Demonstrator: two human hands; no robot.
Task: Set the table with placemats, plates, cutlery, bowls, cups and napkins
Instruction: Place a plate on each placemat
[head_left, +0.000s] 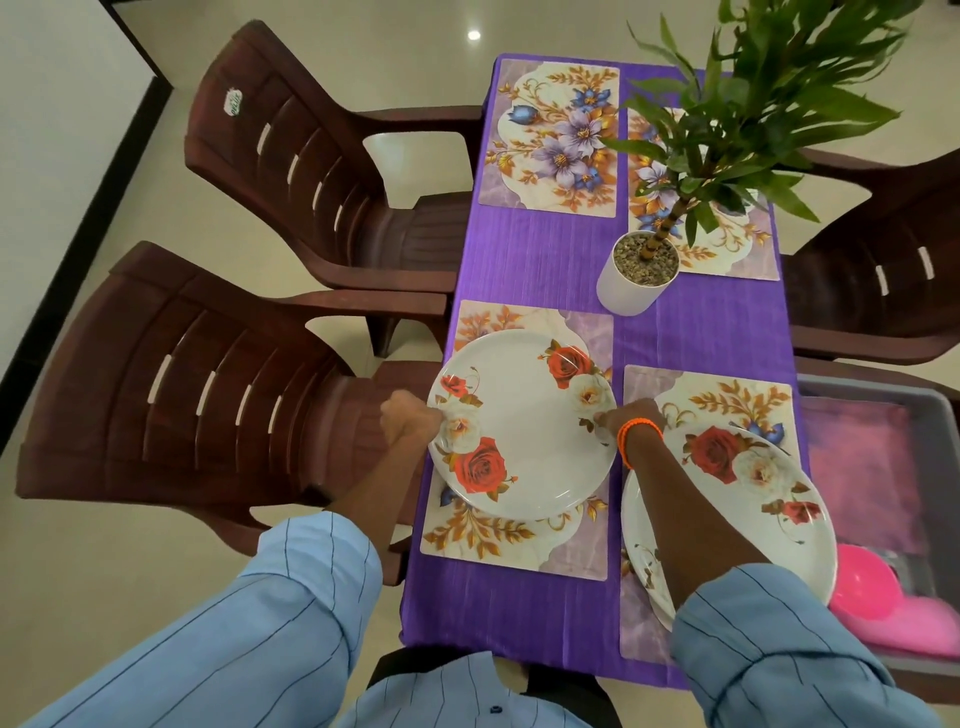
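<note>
Both hands pinch 1 round white rose-printed plate (522, 423) by opposite rims, left hand (410, 423) and right hand (631, 418), over the near-left floral placemat (519, 540). It overhangs the purple-clothed table's (519, 613) left edge; released off-centre, it could tip floorward.

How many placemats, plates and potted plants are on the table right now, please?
Placemats: 4
Plates: 2
Potted plants: 1
Total: 7

Bright, even indoor light w/ ceiling glare on floor (474, 35); wide-angle edge warp.
</note>
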